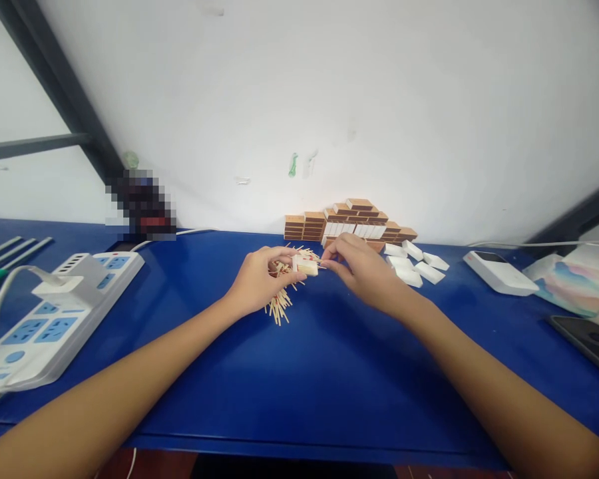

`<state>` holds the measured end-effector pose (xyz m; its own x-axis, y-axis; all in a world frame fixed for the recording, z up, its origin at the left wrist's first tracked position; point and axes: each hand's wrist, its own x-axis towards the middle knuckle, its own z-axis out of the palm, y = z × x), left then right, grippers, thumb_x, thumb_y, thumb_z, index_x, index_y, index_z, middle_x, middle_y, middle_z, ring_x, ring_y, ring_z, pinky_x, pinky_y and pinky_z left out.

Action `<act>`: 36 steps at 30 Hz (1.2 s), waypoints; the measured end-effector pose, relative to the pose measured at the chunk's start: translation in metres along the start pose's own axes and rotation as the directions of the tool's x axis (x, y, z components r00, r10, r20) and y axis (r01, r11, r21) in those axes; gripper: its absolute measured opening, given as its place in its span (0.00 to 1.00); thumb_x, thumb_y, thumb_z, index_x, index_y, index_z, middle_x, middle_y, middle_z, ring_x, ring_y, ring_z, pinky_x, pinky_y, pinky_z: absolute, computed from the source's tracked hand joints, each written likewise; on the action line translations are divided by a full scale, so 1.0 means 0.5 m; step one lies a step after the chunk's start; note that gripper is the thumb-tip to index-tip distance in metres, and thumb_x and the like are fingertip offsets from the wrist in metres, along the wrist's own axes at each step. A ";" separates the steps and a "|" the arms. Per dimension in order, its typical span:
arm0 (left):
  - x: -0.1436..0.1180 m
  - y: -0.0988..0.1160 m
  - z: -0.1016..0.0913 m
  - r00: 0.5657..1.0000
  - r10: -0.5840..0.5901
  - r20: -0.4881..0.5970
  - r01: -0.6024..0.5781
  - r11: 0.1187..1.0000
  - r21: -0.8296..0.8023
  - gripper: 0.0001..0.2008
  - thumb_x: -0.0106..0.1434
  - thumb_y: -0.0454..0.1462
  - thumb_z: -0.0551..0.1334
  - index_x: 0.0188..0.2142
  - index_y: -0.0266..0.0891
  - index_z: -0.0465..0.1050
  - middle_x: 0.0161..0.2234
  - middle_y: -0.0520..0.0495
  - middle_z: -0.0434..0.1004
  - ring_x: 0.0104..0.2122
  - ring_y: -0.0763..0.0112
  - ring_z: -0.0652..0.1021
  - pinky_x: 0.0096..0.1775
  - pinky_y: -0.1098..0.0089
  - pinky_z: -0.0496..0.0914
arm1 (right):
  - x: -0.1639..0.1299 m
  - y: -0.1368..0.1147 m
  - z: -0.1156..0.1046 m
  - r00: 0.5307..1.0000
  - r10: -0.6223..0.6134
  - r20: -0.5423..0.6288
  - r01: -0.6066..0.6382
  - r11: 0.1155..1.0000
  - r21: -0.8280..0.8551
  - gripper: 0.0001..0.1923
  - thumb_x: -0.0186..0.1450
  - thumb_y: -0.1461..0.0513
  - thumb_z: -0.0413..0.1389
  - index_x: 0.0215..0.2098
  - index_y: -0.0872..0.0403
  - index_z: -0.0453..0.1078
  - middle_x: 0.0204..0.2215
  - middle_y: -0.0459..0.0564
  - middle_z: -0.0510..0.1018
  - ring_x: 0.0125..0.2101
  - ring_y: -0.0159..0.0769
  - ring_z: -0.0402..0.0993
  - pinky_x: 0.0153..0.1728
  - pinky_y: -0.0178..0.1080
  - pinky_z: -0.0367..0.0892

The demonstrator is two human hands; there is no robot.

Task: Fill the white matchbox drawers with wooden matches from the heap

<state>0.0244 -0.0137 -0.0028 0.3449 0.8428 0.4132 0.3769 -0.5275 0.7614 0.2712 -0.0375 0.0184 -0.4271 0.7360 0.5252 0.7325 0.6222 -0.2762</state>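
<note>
My left hand [259, 276] holds a small white matchbox tray [305, 266] just above the blue table [319, 372], with a bundle of matchsticks under its fingers. My right hand [362, 266] pinches at the tray's right end, fingertips touching it. A loose pile of matchsticks [279, 307] lies on the table below my left hand. Behind the hands, against the wall, stands a stack of brown matchboxes [349, 219]. Several white inner trays [416, 263] lie scattered to the right of my right hand.
A white power strip [44, 319] with a plugged-in charger lies at the left. At the right are a white flat device [499, 271], a colourful paper [579, 286] and a dark phone [592, 339]. A dark blurred object [142, 203] stands by the wall.
</note>
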 end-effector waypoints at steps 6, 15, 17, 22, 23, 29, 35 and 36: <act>-0.012 0.010 0.010 0.998 0.029 0.048 -0.025 0.996 -0.091 0.22 0.56 0.43 0.77 0.50 0.46 0.81 0.47 0.43 0.84 0.45 0.59 0.83 0.47 0.58 0.77 | -0.007 -0.023 0.011 0.999 -0.016 0.044 0.016 1.000 0.006 0.02 0.71 0.64 0.55 0.40 0.50 0.68 0.40 0.54 0.74 0.43 0.46 0.70 0.44 0.46 0.68; -0.008 0.014 0.014 0.996 -0.025 0.091 0.040 0.984 -0.175 0.23 0.57 0.43 0.76 0.51 0.43 0.81 0.46 0.43 0.85 0.45 0.58 0.83 0.46 0.60 0.76 | -0.014 -0.041 0.021 1.000 -0.008 -0.024 0.009 1.000 0.012 0.06 0.73 0.63 0.52 0.39 0.51 0.70 0.38 0.54 0.74 0.40 0.44 0.71 0.41 0.45 0.68; -0.007 0.017 0.012 0.994 -0.036 0.101 0.057 0.976 -0.211 0.23 0.57 0.42 0.76 0.51 0.42 0.81 0.45 0.42 0.86 0.44 0.58 0.83 0.45 0.61 0.76 | -0.013 -0.041 0.024 0.999 -0.011 -0.045 0.011 1.000 0.014 0.06 0.74 0.64 0.51 0.40 0.52 0.69 0.37 0.53 0.73 0.39 0.43 0.70 0.41 0.45 0.68; -0.004 0.022 0.008 0.992 -0.079 0.099 0.101 0.963 -0.249 0.22 0.55 0.42 0.77 0.48 0.38 0.81 0.43 0.42 0.86 0.39 0.62 0.83 0.40 0.64 0.74 | -0.012 -0.040 0.027 0.998 -0.016 -0.056 0.017 1.000 0.020 0.05 0.74 0.65 0.51 0.41 0.52 0.68 0.38 0.53 0.72 0.40 0.42 0.70 0.42 0.45 0.68; -0.004 0.022 0.008 0.991 -0.087 0.101 0.111 0.962 -0.252 0.22 0.55 0.42 0.76 0.48 0.38 0.81 0.42 0.42 0.86 0.37 0.63 0.82 0.38 0.64 0.74 | -0.012 -0.041 0.026 0.997 -0.009 -0.070 0.011 1.000 0.025 0.05 0.74 0.65 0.51 0.41 0.52 0.68 0.38 0.53 0.72 0.40 0.42 0.70 0.41 0.45 0.68; -0.006 0.022 0.013 0.988 -0.086 0.127 0.121 0.945 -0.303 0.23 0.56 0.42 0.76 0.50 0.38 0.80 0.42 0.42 0.86 0.36 0.63 0.83 0.36 0.66 0.73 | -0.010 -0.053 0.022 0.984 0.044 -0.174 -0.022 0.992 0.122 0.04 0.73 0.63 0.55 0.40 0.52 0.72 0.36 0.50 0.72 0.36 0.39 0.70 0.37 0.42 0.67; -0.005 0.025 0.011 0.990 -0.090 0.109 0.121 0.938 -0.324 0.22 0.55 0.42 0.76 0.48 0.37 0.81 0.41 0.42 0.86 0.36 0.63 0.83 0.35 0.67 0.74 | -0.009 -0.047 0.023 0.989 0.034 -0.141 -0.016 0.991 0.130 0.05 0.72 0.64 0.56 0.41 0.52 0.75 0.35 0.50 0.70 0.35 0.38 0.68 0.36 0.41 0.66; -0.006 0.026 0.011 0.990 -0.090 0.112 0.123 0.935 -0.332 0.22 0.55 0.41 0.76 0.48 0.37 0.81 0.41 0.42 0.86 0.36 0.63 0.83 0.35 0.67 0.75 | -0.010 -0.046 0.022 0.991 0.035 -0.133 -0.018 0.992 0.128 0.05 0.72 0.63 0.56 0.41 0.52 0.75 0.35 0.50 0.70 0.35 0.38 0.68 0.35 0.41 0.66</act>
<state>0.0330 -0.0235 0.0032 0.4036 0.8697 0.2843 0.1092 -0.3543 0.9287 0.2507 -0.0525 0.0134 -0.3270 0.7155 0.6173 0.6663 0.6378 -0.3864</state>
